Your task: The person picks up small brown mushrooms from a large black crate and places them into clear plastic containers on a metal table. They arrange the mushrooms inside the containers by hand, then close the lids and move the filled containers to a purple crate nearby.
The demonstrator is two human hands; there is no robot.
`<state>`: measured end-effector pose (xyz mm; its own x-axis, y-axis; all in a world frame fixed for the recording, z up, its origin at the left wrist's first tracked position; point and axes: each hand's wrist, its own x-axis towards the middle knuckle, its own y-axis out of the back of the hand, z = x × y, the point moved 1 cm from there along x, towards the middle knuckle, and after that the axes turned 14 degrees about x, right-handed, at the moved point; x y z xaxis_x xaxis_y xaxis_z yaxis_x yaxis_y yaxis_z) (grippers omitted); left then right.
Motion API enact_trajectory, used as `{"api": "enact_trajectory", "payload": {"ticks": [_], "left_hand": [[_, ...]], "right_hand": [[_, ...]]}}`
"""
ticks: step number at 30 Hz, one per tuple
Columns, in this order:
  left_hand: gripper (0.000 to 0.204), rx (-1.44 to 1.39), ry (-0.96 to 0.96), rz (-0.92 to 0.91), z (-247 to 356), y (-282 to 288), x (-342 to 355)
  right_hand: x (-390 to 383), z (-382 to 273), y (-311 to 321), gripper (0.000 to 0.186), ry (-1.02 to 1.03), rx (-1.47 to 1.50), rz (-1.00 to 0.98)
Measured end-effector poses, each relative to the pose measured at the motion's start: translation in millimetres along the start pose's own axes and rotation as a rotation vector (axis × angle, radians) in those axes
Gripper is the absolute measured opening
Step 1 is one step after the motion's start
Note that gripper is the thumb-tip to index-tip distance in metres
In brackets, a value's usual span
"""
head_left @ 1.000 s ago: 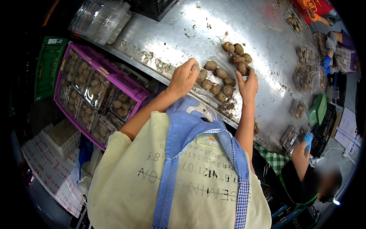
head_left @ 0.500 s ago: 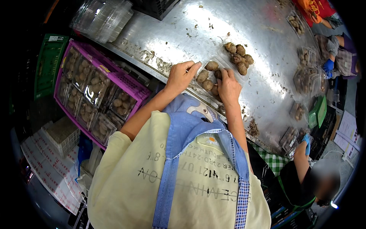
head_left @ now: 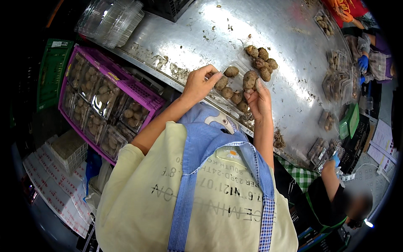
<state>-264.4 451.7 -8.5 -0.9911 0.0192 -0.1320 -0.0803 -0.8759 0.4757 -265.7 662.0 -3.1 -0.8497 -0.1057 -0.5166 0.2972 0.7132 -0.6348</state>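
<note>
My right hand (head_left: 259, 101) grips one brown taro root (head_left: 250, 79), raised over the right side of a see-through plastic clamshell (head_left: 213, 97). Fingers and thumb close round its lower end. Several more taro roots (head_left: 227, 92) lie in the clamshell, in front of me at the table's near edge. At its left rim is my left hand (head_left: 200, 85), thumb and forefinger drawn together on the thin plastic; the exact contact is hard to see. Just beyond my right hand sits a heap of taro roots (head_left: 261, 63), on what looks like the clamshell's other half.
A purple crate (head_left: 138, 90) of filled clamshells stands at my left, beside a green crate (head_left: 54, 75). Stacked see-through clamshells (head_left: 111, 23) occupy the far left corner. Soil bits dot the metal table (head_left: 189, 38). Co-workers with gloved hands (head_left: 363, 62) handle packs along the right.
My right hand has lifted a taro root out of the group in the clamshell and turned, moving slightly right. My left hand stays nearly where it was.
</note>
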Motion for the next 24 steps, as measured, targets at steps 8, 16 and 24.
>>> {"api": "enact_trajectory", "payload": {"ticks": [8,16,24], "left_hand": [[0.019,-0.055,-0.085,0.012,-1,-5,0],[0.024,-0.046,-0.186,-0.051,26,-2,-7],[0.013,-0.130,-0.286,0.121,14,-8,-7]], "right_hand": [[-2,9,1,0.034,-0.044,0.077,-0.144],[-6,22,-16,0.034,-0.104,-0.063,-0.192],[-2,29,-15,0.033,-0.079,-0.052,-0.209]]}}
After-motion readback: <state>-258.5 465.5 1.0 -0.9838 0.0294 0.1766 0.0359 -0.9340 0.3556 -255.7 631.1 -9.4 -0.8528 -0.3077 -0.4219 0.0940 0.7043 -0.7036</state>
